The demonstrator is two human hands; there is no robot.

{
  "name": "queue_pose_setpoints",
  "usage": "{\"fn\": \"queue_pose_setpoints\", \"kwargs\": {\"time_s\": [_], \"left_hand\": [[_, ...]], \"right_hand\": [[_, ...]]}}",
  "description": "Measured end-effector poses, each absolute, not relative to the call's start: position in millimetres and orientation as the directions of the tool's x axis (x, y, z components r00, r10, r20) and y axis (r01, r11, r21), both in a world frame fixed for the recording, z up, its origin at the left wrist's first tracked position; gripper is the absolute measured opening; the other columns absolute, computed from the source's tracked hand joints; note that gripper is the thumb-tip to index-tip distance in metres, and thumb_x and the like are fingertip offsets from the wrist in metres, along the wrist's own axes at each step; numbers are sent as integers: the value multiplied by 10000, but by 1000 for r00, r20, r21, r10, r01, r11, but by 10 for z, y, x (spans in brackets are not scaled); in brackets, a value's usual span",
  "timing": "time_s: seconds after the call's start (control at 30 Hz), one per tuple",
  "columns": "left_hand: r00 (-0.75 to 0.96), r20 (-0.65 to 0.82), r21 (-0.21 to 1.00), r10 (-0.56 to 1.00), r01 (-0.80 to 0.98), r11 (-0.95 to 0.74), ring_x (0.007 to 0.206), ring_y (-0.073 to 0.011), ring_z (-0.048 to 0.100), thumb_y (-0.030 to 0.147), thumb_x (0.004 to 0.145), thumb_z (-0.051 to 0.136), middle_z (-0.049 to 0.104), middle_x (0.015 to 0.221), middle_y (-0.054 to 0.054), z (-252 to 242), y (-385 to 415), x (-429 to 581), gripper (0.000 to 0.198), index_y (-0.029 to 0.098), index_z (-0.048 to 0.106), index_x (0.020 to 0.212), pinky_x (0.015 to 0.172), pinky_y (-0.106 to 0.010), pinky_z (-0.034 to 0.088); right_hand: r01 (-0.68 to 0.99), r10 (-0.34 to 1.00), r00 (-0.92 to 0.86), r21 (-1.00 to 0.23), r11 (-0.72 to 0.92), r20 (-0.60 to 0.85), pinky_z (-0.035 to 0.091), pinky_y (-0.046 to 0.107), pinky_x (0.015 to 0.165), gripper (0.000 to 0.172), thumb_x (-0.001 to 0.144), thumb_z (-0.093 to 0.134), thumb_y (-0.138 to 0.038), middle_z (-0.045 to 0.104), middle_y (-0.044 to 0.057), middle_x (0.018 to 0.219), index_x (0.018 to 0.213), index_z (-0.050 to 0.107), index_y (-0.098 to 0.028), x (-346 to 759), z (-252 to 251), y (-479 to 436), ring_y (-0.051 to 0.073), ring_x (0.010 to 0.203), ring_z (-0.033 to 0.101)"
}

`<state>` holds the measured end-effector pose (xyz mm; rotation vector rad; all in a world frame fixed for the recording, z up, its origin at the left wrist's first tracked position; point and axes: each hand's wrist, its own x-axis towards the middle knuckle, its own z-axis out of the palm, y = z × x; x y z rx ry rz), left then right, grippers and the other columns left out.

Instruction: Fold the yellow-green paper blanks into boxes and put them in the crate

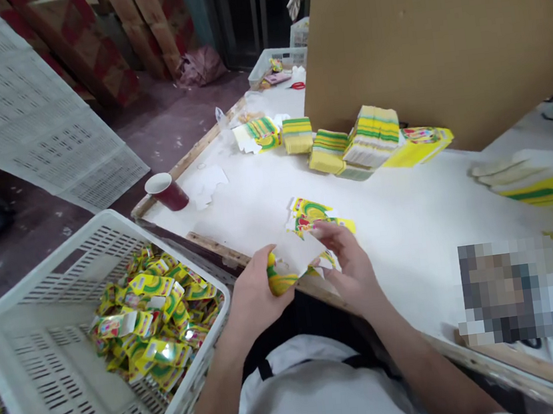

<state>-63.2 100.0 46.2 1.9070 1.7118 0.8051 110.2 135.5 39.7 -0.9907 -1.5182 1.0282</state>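
My left hand [257,293] grips a small yellow-and-green printed carton [288,279] by its side, its white inner face turned up toward me. At the carton's right edge the fingers of my right hand [349,265] are curled against a flap, pinching it. Just beyond my hands, a flat yellow carton piece [312,212] with red and green print lies on the white table [252,216]. To my left stands a white slotted crate [53,355] holding many folded yellow-green cartons [161,315].
Bundles of flat cartons [371,135] stand along the back, before a tall brown board [427,34]. A dark red cup [168,192] stands at the table's left edge. Red scissors [297,85] lie farther back by a basket [271,60]. More yellow cartons [545,181] lie right.
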Motion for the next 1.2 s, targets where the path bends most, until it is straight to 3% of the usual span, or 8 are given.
{"fn": "queue_pose_setpoints", "kwargs": {"time_s": [0.1, 0.2, 0.3, 0.47, 0.6, 0.9, 1.07, 1.2], "left_hand": [[103, 236, 685, 966, 688, -240, 907, -196, 613, 212, 657, 651, 591, 1050, -58, 440, 968, -587, 610, 212, 377, 1202, 795, -309, 498], [41, 363, 694, 931, 655, -299, 897, -185, 611, 198, 643, 656, 573, 1065, -59, 422, 946, -513, 630, 211, 362, 1201, 787, -296, 499], [19, 428, 692, 904, 637, -341, 947, -198, 596, 186, 641, 649, 540, 1118, -81, 406, 941, -473, 664, 199, 339, 1227, 813, -310, 494], [-15, 466, 643, 885, 693, -326, 996, -217, 571, 209, 662, 667, 508, 1150, -105, 367, 956, -532, 704, 191, 303, 1264, 834, -324, 483], [47, 486, 541, 873, 768, -343, 931, -215, 574, 197, 691, 645, 536, 1067, -82, 314, 970, -569, 634, 209, 338, 1246, 802, -333, 484], [-51, 484, 566, 874, 779, -268, 926, -216, 580, 204, 655, 685, 537, 1076, -85, 279, 984, -545, 665, 200, 361, 1236, 798, -332, 479], [-86, 452, 600, 888, 766, -230, 1011, -230, 565, 211, 666, 685, 511, 1145, -108, 270, 992, -589, 694, 191, 319, 1256, 825, -337, 477], [-24, 466, 609, 884, 733, -301, 931, -199, 569, 250, 709, 659, 512, 1067, -87, 259, 1004, -557, 607, 194, 323, 1211, 780, -317, 481]], "right_hand": [[-201, 974, -227, -978, -63, -16, 472, 382, 827, 183, 740, 651, -312, 697, 46, 887, 885, 673, -203, 1029, 327, 1380, 220, 854, 633], [-448, 889, -399, -799, -401, -223, 497, 357, 776, 233, 671, 707, -368, 711, 33, 810, 835, 676, -205, 876, 274, 1340, 202, 781, 653], [-472, 779, -560, -664, -580, -282, 522, 323, 713, 332, 641, 712, -447, 710, 37, 831, 872, 654, -217, 760, 237, 1262, 192, 756, 660], [-362, 912, -363, -872, -329, -193, 518, 310, 636, 399, 695, 614, -600, 651, 28, 727, 801, 587, -216, 858, 209, 1278, 171, 655, 608], [-249, 950, -282, -945, -210, -136, 459, 255, 581, 325, 658, 698, -485, 544, -29, 606, 682, 564, -190, 998, 275, 1340, 121, 568, 496], [-512, 829, -515, -699, -500, -217, 453, 221, 594, 214, 675, 728, -313, 600, -21, 661, 782, 588, -192, 919, 209, 1195, 88, 580, 548], [-445, 817, -565, -790, -421, -117, 467, 241, 670, 330, 609, 789, -274, 639, -17, 733, 887, 628, -201, 998, 133, 1238, 100, 658, 577], [-422, 856, -493, -817, -393, -157, 489, 283, 705, 266, 648, 755, -362, 630, -10, 730, 832, 653, -198, 1005, 165, 1299, 123, 671, 588]]}}
